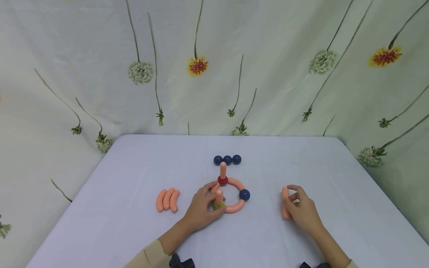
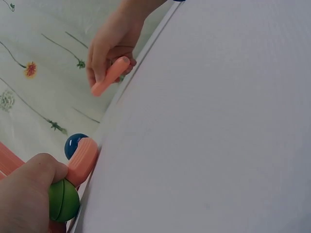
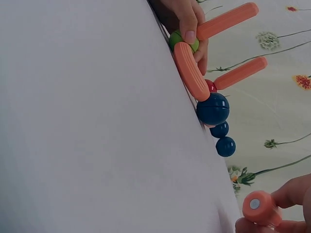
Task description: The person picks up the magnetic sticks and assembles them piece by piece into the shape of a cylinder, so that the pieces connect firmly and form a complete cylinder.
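A ring of curved orange pieces (image 1: 236,207) joined by a green ball (image 1: 218,206), a red ball (image 1: 222,181) and a dark blue ball (image 1: 244,195) lies mid-table. One orange stick (image 1: 223,170) stands up from the red ball, another (image 3: 228,21) from the green. My left hand (image 1: 202,209) grips the green ball, its thumb on the near side; its fingers partly hide the ring's left piece. Off to the right, my right hand (image 1: 303,210) pinches a separate orange stick (image 1: 285,193) between thumb and fingers. A round silvery spot marks that stick's end in the right wrist view.
Three dark blue balls (image 1: 227,160) sit in a row behind the ring. Left of my left hand lie three curved orange pieces (image 1: 166,200) side by side. The white table (image 1: 134,163) ends at a flower-patterned cloth (image 1: 268,67) behind.
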`<state>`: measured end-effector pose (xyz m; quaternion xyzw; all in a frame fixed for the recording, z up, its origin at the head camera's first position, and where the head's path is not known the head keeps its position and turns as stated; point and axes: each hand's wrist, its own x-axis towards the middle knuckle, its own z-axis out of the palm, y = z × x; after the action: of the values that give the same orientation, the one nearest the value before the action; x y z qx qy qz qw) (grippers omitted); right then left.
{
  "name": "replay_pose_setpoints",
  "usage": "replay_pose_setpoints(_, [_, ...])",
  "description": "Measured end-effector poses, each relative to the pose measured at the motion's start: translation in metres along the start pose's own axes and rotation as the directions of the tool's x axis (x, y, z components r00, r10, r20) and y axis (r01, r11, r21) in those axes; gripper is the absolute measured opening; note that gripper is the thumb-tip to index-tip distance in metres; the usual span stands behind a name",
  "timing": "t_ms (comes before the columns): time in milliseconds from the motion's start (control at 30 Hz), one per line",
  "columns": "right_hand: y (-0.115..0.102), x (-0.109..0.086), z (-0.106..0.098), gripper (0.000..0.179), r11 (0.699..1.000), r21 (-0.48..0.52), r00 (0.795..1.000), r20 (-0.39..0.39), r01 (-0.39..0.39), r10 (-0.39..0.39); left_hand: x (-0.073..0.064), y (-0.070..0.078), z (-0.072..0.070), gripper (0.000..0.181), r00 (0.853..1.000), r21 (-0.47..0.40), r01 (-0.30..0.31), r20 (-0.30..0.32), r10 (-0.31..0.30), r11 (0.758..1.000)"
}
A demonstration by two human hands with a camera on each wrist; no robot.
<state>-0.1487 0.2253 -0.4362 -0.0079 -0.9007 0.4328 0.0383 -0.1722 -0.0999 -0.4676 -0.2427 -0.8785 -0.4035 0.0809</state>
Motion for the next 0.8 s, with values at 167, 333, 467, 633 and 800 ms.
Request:
replay_pose_setpoints(167, [-0.004, 0.001, -0.001, 0.043, 0.994, 0.100, 0.999, -0.005, -0.038, 0.039, 0.001, 0.000, 0.000, 0.021, 1.000, 0.008, 0.000, -0.001, 0.000, 1.000])
replay_pose_setpoints(333, [-0.008, 0.005, -0.002, 0.044, 0.979, 0.196, 0.999, 0.022, -0.047, 0.044, 0.001, -0.002, 0.001, 0.021, 1.000, 0.021, -0.004, 0.000, 0.004, 1.000])
replay_pose_setpoints(467, [-0.015, 0.009, -0.001, 0.047, 0.958, 0.283, 0.999, 0.044, -0.040, 0.028, 0.001, -0.001, 0.001, 0.020, 1.000, 0.020, -0.007, -0.005, 0.007, 1.000])
replay_pose_setpoints(633, [-0.026, 0.015, 0.003, 0.047, 0.941, 0.339, 0.998, 0.056, -0.015, -0.004, 0.002, 0.000, 0.000, 0.020, 1.000, 0.016, -0.008, -0.007, 0.008, 1.000])
replay_pose_setpoints(800, [-0.038, 0.021, 0.009, 0.049, 0.944, 0.330, 0.998, 0.050, 0.017, -0.036, 0.001, 0.000, 0.001, 0.020, 1.000, 0.015, 0.002, -0.004, -0.002, 1.000])
